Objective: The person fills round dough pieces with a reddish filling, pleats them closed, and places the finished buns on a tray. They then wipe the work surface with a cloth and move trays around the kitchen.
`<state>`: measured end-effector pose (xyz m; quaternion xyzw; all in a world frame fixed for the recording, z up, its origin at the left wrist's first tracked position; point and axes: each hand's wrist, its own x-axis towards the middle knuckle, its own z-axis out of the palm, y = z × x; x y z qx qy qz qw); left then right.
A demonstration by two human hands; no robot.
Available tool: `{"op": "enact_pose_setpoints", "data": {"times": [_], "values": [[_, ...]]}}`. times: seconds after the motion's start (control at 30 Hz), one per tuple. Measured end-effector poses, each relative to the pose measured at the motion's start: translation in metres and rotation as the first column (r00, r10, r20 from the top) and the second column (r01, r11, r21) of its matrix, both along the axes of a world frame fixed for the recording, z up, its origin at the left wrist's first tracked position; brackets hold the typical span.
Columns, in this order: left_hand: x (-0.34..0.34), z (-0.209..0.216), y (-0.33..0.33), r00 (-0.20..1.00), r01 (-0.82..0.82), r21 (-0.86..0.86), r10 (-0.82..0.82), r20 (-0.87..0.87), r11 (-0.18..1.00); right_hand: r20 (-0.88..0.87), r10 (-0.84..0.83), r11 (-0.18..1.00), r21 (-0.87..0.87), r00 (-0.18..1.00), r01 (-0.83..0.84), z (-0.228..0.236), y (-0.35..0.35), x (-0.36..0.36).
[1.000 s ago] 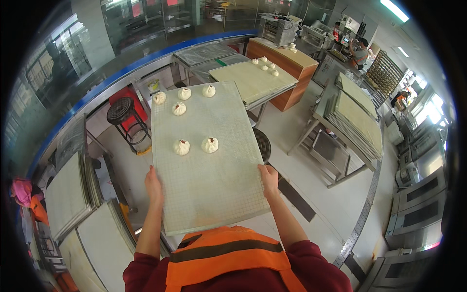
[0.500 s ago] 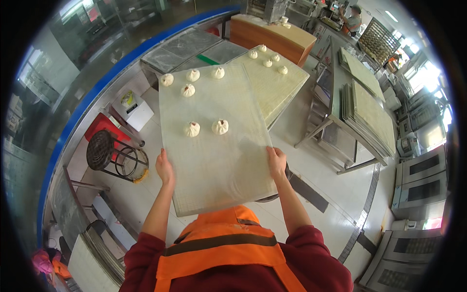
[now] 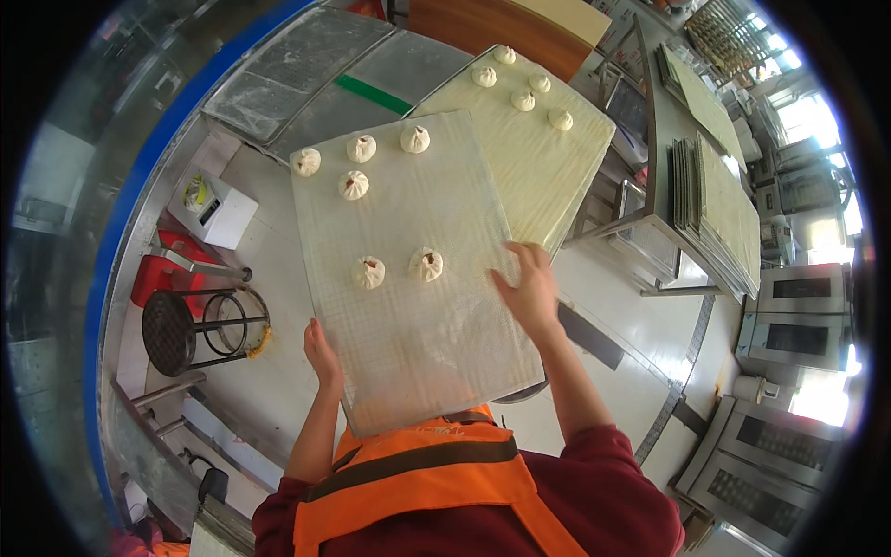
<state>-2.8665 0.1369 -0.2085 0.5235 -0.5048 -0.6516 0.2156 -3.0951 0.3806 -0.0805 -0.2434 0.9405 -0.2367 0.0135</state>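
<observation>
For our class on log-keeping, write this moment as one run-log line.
left hand: holds tray by left edge; right hand: open at right edge; tray: six buns; beyond: second tray, five buns

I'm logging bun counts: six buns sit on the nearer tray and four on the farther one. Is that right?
Not quite: the head view shows five buns on the farther tray, not four. The six buns on the nearer tray are right.
</observation>
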Motion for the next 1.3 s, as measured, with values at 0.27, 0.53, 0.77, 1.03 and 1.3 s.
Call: {"op": "enact_pose_setpoints", "data": {"times": [0.27,0.53,0.77,1.03,1.3], "values": [[0.006,-0.02,-0.028,0.998,0.047,0.098,-0.042,-0.054,0.994,0.198,0.577,0.784,0.138,0.792,-0.605,-0.055,-0.113,-0.01],[0.007,-0.004,-0.031,0.995,0.064,0.14,-0.054,-0.079,0.988,0.577,0.557,0.83,-0.415,0.598,-0.373,-0.042,-0.093,-0.083],[0.011,-0.012,-0.041,0.999,0.053,0.087,-0.053,-0.007,0.995,0.273,-0.259,0.965,0.031,0.927,0.26,-0.033,-0.008,-0.348],[0.022,-0.019,-0.041,0.994,-0.036,0.06,0.03,0.106,0.998,-0.012,-0.465,0.842,0.302,0.885,0.447,-0.089,0.0,-0.46],[0.015,-0.019,-0.05,0.994,0.051,-0.033,-0.047,0.1,0.998,-0.184,-0.141,0.975,0.143,0.973,0.169,-0.091,-0.036,-0.407]]}}
